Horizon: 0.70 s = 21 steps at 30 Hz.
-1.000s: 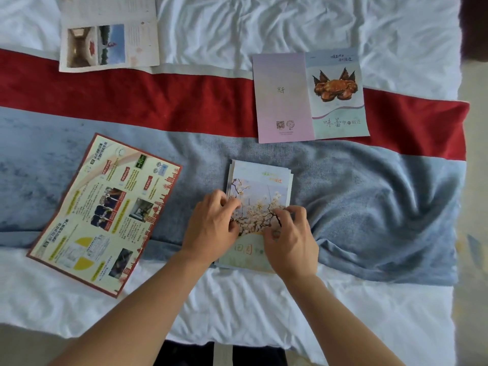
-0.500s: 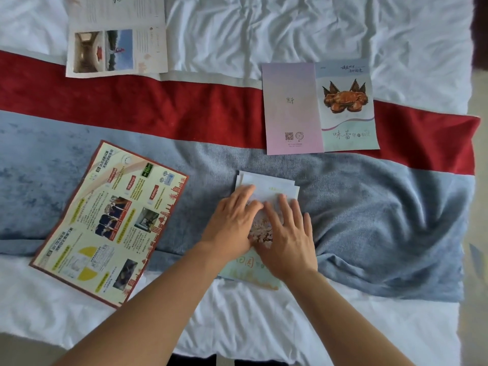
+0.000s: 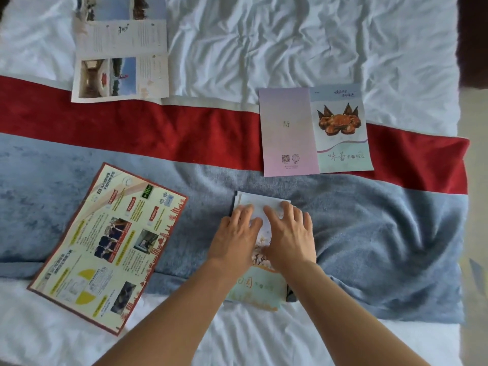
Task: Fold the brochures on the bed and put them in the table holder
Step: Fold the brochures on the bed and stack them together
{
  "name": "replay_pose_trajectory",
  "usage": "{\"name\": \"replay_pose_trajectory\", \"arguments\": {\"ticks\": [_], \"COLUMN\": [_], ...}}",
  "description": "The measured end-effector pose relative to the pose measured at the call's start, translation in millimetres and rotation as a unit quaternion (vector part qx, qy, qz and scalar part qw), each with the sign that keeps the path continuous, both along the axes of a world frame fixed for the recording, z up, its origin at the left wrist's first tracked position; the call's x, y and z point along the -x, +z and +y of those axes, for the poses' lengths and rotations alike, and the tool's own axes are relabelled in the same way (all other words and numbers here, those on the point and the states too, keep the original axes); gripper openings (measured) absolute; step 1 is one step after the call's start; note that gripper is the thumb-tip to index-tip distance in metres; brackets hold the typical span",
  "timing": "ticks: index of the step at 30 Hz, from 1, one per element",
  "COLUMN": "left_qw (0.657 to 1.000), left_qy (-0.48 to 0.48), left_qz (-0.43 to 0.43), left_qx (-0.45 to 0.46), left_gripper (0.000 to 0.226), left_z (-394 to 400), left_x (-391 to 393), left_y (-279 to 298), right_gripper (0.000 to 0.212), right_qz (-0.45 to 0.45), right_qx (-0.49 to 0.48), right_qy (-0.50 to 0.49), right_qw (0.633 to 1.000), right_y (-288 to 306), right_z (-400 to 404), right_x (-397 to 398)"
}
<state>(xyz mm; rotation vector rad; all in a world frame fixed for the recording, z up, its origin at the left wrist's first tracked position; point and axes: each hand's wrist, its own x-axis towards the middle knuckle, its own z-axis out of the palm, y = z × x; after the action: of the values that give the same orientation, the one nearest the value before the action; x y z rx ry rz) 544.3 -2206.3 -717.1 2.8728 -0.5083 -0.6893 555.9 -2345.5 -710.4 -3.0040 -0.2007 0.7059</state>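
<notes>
A folded blossom-print brochure (image 3: 257,289) lies on the blue band of the bed runner, near the bed's front edge. My left hand (image 3: 235,237) and my right hand (image 3: 290,235) both press flat on its upper half, fingers spread, palms down. An unfolded red-bordered brochure (image 3: 105,247) lies tilted to the left. A purple-and-green brochure with a crab picture (image 3: 314,130) lies open beyond my hands. A white brochure with photos (image 3: 121,54) lies open at the far left. No table holder is in view.
The bed has a rumpled white sheet (image 3: 290,40) and a red and blue runner (image 3: 158,133) across it. The blue band is bunched into folds at the right (image 3: 390,247). The bed's right edge and floor (image 3: 475,233) show at the far right.
Both hands have slid up the folded brochure from its lower middle to its top half, flattening from pinched fingers to spread palms. The view has tilted, showing more of the far bed.
</notes>
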Motion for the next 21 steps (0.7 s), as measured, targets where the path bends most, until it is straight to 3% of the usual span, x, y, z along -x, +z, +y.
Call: {"name": "replay_pose_trajectory", "arguments": {"ticks": [5,9,14,17,21], "left_qw": [0.999,0.999,0.978,0.944,0.911], "left_qy": [-0.039,-0.035,0.137,0.254,0.349], "left_qz": [-0.012,-0.026,-0.020,-0.040,-0.029], "left_qx": [-0.029,0.024,0.154,0.208,0.218], "left_gripper": [0.061,0.043,0.026,0.027,0.046], "left_z": [-1.5,3.0,-5.0,-18.8,-38.7], "left_x": [-10.2,-32.6,-70.2,-95.5,-134.1], "left_y": [3.9,11.7,17.9,20.2,19.8], "right_gripper": [0.075,0.067,0.048,0.056,0.076], "right_qz": [0.011,0.016,-0.050,-0.105,-0.104], "right_qx": [0.002,-0.005,-0.041,-0.073,-0.064], "right_qy": [0.007,0.029,-0.009,-0.066,-0.115], "right_qw": [1.000,0.999,0.998,0.990,0.986], "right_y": [4.5,12.7,22.1,23.4,20.3], "right_z": [2.1,-6.1,-27.7,-44.1,-67.3], "right_x": [-5.3,-12.2,-26.0,-39.2,-64.2]}}
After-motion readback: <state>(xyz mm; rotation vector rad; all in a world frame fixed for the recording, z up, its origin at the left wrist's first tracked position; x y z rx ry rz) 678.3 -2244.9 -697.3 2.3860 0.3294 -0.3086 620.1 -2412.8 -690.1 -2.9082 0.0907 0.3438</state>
